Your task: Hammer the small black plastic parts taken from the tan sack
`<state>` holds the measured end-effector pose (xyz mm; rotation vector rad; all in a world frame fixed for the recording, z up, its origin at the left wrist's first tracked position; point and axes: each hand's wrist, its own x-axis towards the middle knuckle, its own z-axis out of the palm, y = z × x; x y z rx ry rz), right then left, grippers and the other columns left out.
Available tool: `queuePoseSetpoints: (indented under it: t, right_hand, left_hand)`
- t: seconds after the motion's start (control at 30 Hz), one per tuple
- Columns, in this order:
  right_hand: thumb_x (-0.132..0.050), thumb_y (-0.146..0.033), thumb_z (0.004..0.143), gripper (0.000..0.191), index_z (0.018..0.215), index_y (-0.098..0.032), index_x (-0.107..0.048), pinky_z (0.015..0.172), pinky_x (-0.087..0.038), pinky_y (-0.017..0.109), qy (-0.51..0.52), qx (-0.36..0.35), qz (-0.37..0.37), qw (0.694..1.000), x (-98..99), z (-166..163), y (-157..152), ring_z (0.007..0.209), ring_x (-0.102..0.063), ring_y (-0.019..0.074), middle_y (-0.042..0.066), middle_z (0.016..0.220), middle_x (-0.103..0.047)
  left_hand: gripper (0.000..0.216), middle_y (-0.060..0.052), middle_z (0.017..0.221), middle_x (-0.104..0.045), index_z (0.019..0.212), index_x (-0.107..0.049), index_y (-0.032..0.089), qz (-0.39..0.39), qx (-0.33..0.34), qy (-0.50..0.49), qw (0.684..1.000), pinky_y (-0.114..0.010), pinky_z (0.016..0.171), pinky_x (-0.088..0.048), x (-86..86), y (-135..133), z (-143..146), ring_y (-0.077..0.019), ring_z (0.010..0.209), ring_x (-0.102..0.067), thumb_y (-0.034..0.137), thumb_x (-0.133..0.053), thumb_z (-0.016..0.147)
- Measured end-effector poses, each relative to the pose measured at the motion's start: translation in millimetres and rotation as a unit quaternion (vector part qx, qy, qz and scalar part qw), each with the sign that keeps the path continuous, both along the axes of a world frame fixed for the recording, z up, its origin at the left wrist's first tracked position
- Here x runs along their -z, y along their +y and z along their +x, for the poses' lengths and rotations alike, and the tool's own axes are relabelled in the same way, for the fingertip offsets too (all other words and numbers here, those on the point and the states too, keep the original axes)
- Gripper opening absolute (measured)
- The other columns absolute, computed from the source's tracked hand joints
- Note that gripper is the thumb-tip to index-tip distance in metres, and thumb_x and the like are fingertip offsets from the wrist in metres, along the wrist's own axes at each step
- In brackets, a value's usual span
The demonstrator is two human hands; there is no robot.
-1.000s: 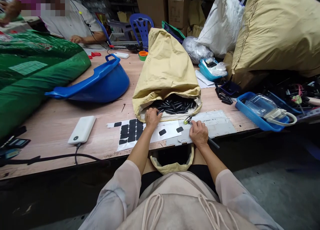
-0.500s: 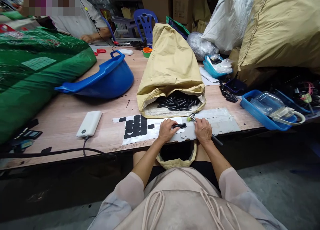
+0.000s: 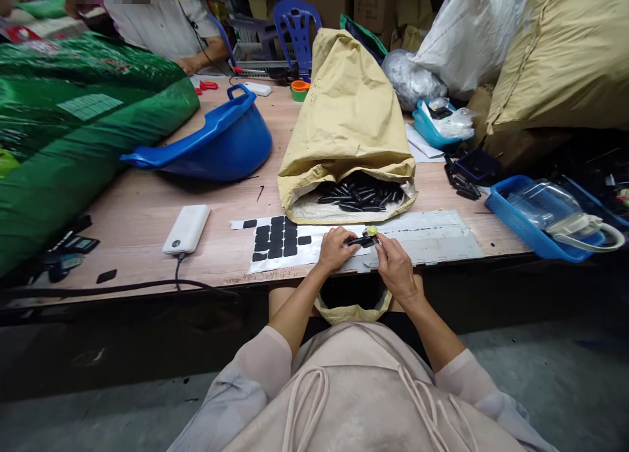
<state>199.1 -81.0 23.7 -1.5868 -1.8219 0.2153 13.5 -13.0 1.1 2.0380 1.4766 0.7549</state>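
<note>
The left hand [image 3: 335,249] pinches a slim black piece [image 3: 361,241] between thumb and fingers, just above the middle of the near edge of the tabletop [image 3: 230,193]. The right hand [image 3: 396,266] grasps a hammer-like tool, its fingers closed; the yellow-green end [image 3: 370,231] is at the black piece, though whether they touch I cannot tell.

Under the hands, along the near edge, lie a grey board [image 3: 437,234] and, left of it, a white sheet with rounded black patches [image 3: 276,242]. Directly beyond, a yellow sack [image 3: 348,111] opens toward the hands, full of black pieces [image 3: 361,194], and blocks the middle of the tabletop. Left of it sit a tilted blue basin [image 3: 226,144] and, nearer, a white power bank [image 3: 187,228] with a cable. A green sack [image 3: 157,101] covers the left side; its reddish print is blurred. A blue tray [image 3: 506,206] stands toward the right end.
</note>
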Motion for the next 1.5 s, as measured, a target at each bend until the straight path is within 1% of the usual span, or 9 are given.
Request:
queuePoseSetpoints:
  t: [0.2, 0.4, 0.57, 0.73, 0.9, 1.0, 1.13, 1.4, 1.5]
  right_hand:
    - [-0.041, -0.029, 0.109, 0.040, 0.139, -0.024, -0.067, 0.076, -0.053, 0.027, -0.079, 0.009, -0.032, 0.996, -3.6, -6, 0, 0.089, -0.069, 0.0198, 0.009, 0.105, -0.071]
    - [-0.038, -0.032, 0.110, 0.042, 0.141, -0.024, -0.065, 0.078, -0.053, 0.026, -0.062, -0.001, -0.025, 0.998, -8.9, -13, 0, 0.094, -0.069, 0.0196, 0.009, 0.110, -0.072]
    - [-0.041, -0.030, 0.108, 0.039, 0.137, -0.025, -0.068, 0.076, -0.052, 0.026, -0.079, -0.008, -0.050, 0.996, -0.8, -20, -1, 0.090, -0.068, 0.0188, 0.008, 0.105, -0.072]
    - [-0.043, -0.032, 0.107, 0.038, 0.131, -0.022, -0.071, 0.081, -0.050, 0.029, -0.073, 0.032, -0.018, 0.997, 2.5, -5, 13, 0.095, -0.066, 0.0206, 0.010, 0.108, -0.071]
    - [-0.052, -0.028, 0.102, 0.031, 0.123, -0.022, -0.074, 0.071, -0.039, 0.029, -0.144, 0.116, -0.018, 0.983, 7.1, 27, 40, 0.084, -0.057, 0.0186, 0.008, 0.101, -0.068]
    - [-0.053, -0.024, 0.099, 0.029, 0.119, -0.021, -0.075, 0.072, -0.035, 0.031, -0.188, 0.124, -0.018, 0.974, 15.7, 38, 48, 0.086, -0.053, 0.0209, 0.008, 0.097, -0.065]
    - [-0.054, -0.026, 0.100, 0.029, 0.122, -0.021, -0.073, 0.074, -0.032, 0.033, -0.214, 0.131, -0.008, 0.968, 24.4, 39, 47, 0.090, -0.050, 0.0232, 0.009, 0.100, -0.063]
    - [-0.053, -0.026, 0.100, 0.028, 0.121, -0.020, -0.071, 0.076, -0.031, 0.035, -0.228, 0.136, -0.018, 0.964, 24.3, 34, 46, 0.094, -0.048, 0.0250, 0.010, 0.102, -0.062]
    - [-0.053, -0.026, 0.100, 0.028, 0.120, -0.020, -0.071, 0.076, -0.031, 0.035, -0.229, 0.136, -0.025, 0.964, 24.1, 34, 46, 0.094, -0.048, 0.0252, 0.010, 0.103, -0.062]
  left_hand:
    - [0.016, -0.002, 0.097, -0.072, 0.100, -0.078, 0.026, -0.006, -0.005, 0.001, 1.000, -0.039, 0.091, -0.046, 1.4, 1, 1, -0.0238, 0.098, -0.062, 0.027, -0.080, 0.085]
    - [0.016, -0.003, 0.099, -0.072, 0.101, -0.077, 0.026, -0.014, -0.003, 0.010, 1.000, -0.040, 0.093, -0.045, -0.8, 1, 3, -0.0243, 0.101, -0.062, 0.028, -0.080, 0.085]
    - [0.017, -0.003, 0.100, -0.072, 0.101, -0.076, 0.026, -0.019, -0.007, 0.016, 1.000, -0.040, 0.093, -0.046, -2.3, 1, 3, -0.0250, 0.102, -0.062, 0.028, -0.080, 0.085]
    - [0.016, -0.003, 0.099, -0.072, 0.099, -0.076, 0.026, -0.012, -0.010, 0.010, 1.000, -0.041, 0.093, -0.046, -2.3, 0, 4, -0.0256, 0.101, -0.062, 0.027, -0.080, 0.083]
    - [0.019, -0.003, 0.102, -0.073, 0.098, -0.075, 0.025, -0.016, -0.010, 0.010, 1.000, -0.041, 0.094, -0.046, -3.8, 0, 5, -0.0261, 0.103, -0.062, 0.024, -0.080, 0.080]
    - [0.020, -0.003, 0.101, -0.072, 0.099, -0.075, 0.025, -0.020, -0.006, 0.012, 1.000, -0.042, 0.094, -0.046, -5.2, -1, 4, -0.0260, 0.102, -0.062, 0.023, -0.079, 0.079]
    - [0.020, -0.003, 0.102, -0.072, 0.099, -0.074, 0.025, -0.018, -0.006, 0.013, 1.000, -0.041, 0.093, -0.046, -5.5, -2, 4, -0.0261, 0.103, -0.061, 0.024, -0.079, 0.079]
    - [0.014, -0.004, 0.098, -0.071, 0.097, -0.074, 0.025, -0.010, -0.003, 0.023, 1.000, -0.041, 0.093, -0.046, -6.3, -1, 3, -0.0257, 0.100, -0.061, 0.028, -0.078, 0.084]
    - [0.014, -0.007, 0.101, -0.071, 0.100, -0.074, 0.023, 0.035, 0.007, 0.024, 0.999, -0.043, 0.094, -0.046, -9.0, -17, 3, -0.0270, 0.103, -0.060, 0.032, -0.074, 0.089]
